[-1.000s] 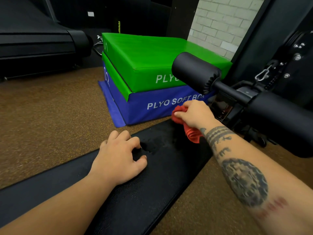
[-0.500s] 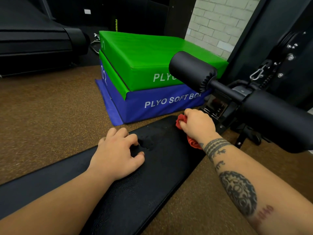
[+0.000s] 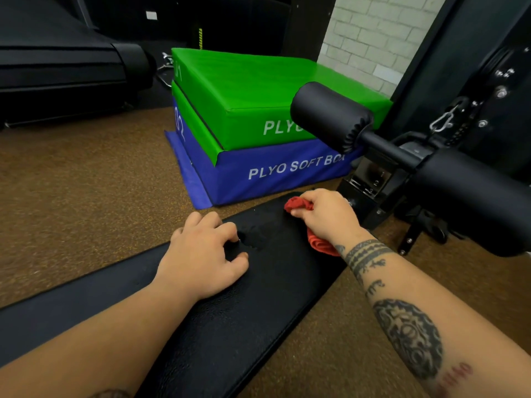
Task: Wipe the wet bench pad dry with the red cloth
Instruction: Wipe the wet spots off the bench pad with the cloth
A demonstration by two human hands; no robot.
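Forearms reach in from the near edge, the right one tattooed. Left hand (image 3: 205,254) lies palm down on the black pad (image 3: 230,326), fingers loosely curled and holding nothing, fingertips at the edge of a wet patch (image 3: 257,235) that glistens just ahead of them. Right hand (image 3: 324,215) is farther out and to the right, closed around the bunched red cloth (image 3: 298,203), pressing it onto the pad near its far end; one fold shows ahead of the knuckles and another trails back under the wrist. Brown speckled floor (image 3: 80,202) lies on both sides of the pad. Right of the right hand stands a black machine frame, and a black foam roller (image 3: 330,116) on a bar juts out above and beyond that hand, covering part of the boxes behind. Beyond both hands sit two stacked soft boxes: the blue box (image 3: 273,173) reads "PLYO SOFT BOX" and "02" on its side, the green box (image 3: 244,90) on top reads "PLYO", the rest hidden by the roller, and "01". Far left is a dark treadmill (image 3: 66,67); far right, a pale brick wall (image 3: 379,33).
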